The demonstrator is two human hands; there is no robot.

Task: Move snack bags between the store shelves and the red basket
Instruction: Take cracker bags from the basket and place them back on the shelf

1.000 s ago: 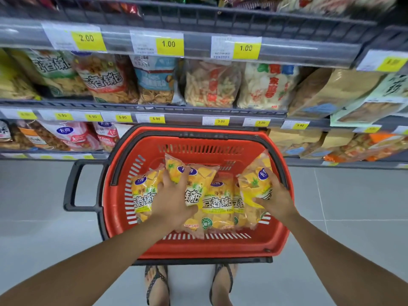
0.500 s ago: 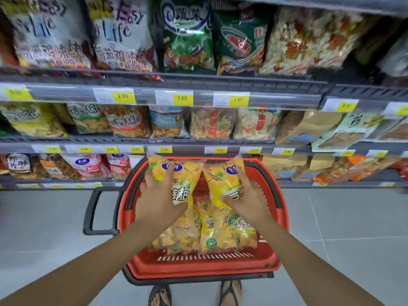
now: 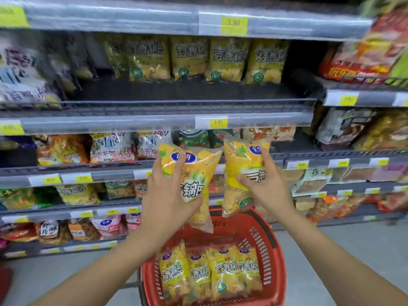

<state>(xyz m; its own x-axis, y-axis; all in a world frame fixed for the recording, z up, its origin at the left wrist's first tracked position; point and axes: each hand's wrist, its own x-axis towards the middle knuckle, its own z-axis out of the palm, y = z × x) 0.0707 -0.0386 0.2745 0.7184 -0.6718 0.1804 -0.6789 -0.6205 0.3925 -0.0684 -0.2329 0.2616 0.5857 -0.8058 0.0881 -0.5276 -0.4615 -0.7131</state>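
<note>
My left hand (image 3: 164, 200) grips a yellow snack bag (image 3: 194, 173) and my right hand (image 3: 268, 188) grips a second yellow snack bag (image 3: 240, 171). Both bags are held upright, side by side, above the red basket (image 3: 273, 257) and in front of the shelves. Several more yellow bags (image 3: 212, 272) lie in the basket's bottom. A row of the same yellow bags (image 3: 198, 58) stands at the back of a higher shelf (image 3: 154, 122), whose front part is bare.
Shelves full of other snack bags fill the view: white bags (image 3: 22, 69) at upper left, red and orange packs (image 3: 364, 51) at upper right. Price tags (image 3: 217, 122) line the shelf edges. Grey floor (image 3: 353, 250) lies around the basket.
Both hands have lifted a yellow bag each out of the basket and raised them to shelf height. The view has tilted upward, so higher shelves now show.
</note>
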